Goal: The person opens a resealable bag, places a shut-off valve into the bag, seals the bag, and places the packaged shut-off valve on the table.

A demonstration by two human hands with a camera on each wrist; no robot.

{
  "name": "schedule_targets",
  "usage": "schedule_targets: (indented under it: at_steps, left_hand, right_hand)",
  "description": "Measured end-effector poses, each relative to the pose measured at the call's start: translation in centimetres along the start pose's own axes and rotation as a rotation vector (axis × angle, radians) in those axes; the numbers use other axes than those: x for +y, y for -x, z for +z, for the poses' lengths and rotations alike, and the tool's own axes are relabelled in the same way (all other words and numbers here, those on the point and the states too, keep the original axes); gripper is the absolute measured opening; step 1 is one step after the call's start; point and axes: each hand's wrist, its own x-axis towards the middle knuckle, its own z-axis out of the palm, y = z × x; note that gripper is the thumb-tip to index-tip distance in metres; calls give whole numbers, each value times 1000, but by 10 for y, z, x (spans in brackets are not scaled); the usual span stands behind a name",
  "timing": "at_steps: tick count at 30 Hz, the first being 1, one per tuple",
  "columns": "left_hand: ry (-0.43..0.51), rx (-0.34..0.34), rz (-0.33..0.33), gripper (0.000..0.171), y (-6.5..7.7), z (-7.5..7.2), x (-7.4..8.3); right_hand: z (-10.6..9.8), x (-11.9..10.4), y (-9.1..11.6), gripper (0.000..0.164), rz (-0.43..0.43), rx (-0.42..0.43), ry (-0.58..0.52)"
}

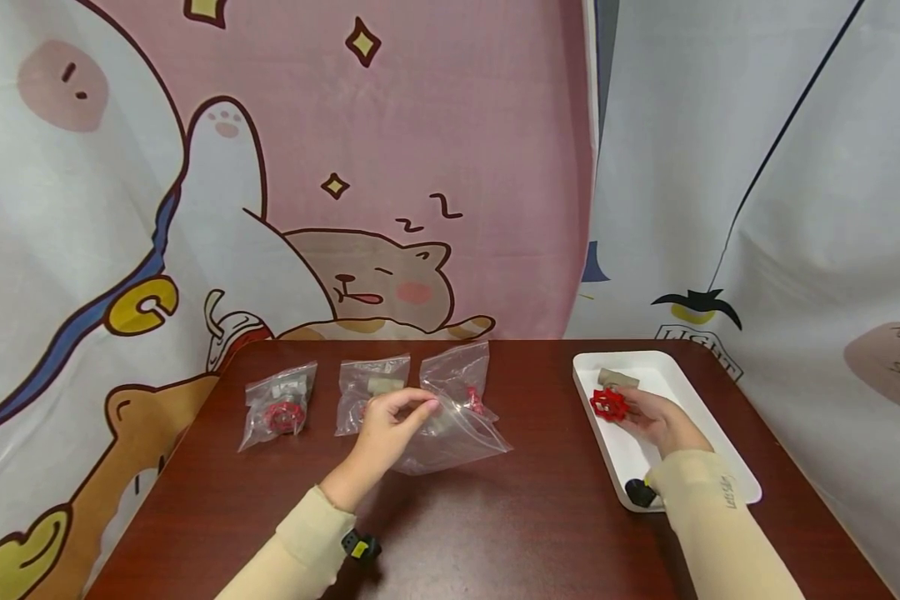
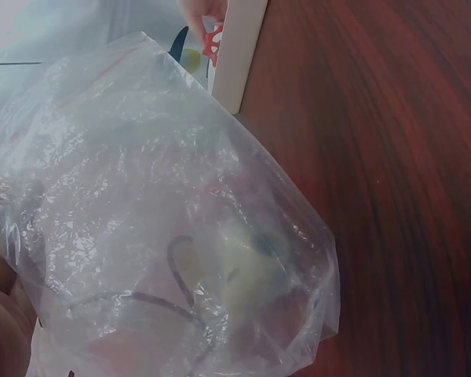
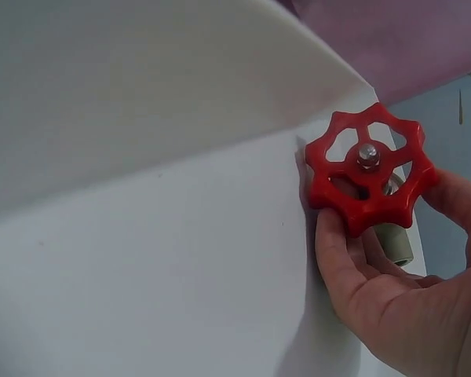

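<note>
My left hand [image 1: 388, 427] pinches a clear plastic bag [image 1: 446, 454] between thumb and finger, above the middle of the table. Filling most of the left wrist view, the bag [image 2: 118, 188] shows a blurred pale shape and reddish patches through its film. Clear film with a red piece [image 1: 475, 400] lies just behind; I cannot tell if it is the same bag. Over the white tray [image 1: 693, 408], my right hand [image 1: 656, 419] grips a valve with a red handwheel [image 3: 369, 169]. Its greyish body [image 3: 394, 243] shows partly behind the wheel and fingers.
Two more clear bags lie on the table: one at the left [image 1: 277, 404] with a red-wheeled part, another [image 1: 375, 375] with a beige-grey part, partly behind my left hand. A beige-grey cylinder [image 1: 618, 379] shows at the tray's far end. Printed curtains hang behind.
</note>
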Motion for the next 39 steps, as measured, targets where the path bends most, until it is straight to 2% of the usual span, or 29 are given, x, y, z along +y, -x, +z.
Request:
schedule_targets:
  at_steps: [3,6,11,15,19,26,29,36,39]
  left_hand:
    - [-1,1,-2,8,0,0,0]
    - [-1,2,-4,8,0,0,1]
    - [7,-2,-18,8,0,0,1]
    - [11,-5,-32,8,0,0,1]
    - [14,-6,-37,8,0,1,0]
    - [32,-6,-8,7,0,2,-1]
    - [41,-2,8,7,-1,3,0]
    - [41,10,26,7,-2,5,2]
    - [53,9,17,7,-3,7,3]
  right_hand:
    - [-1,0,0,12,2,-4,-16]
    - [-3,1,0,20,-6,-36,-40]
    - [-4,0,4,25,-14,-121,-139]
    - [1,0,12,24,-52,-146,-132]
    - [11,-1,21,23,-119,-166,-83]
    - [35,0,39,28,-215,-314,-110]
    - [46,2,47,25,-239,-346,-122]
    - [72,9,60,11,-290,-342,-63]
    - [85,13,67,17,-325,-326,-26]
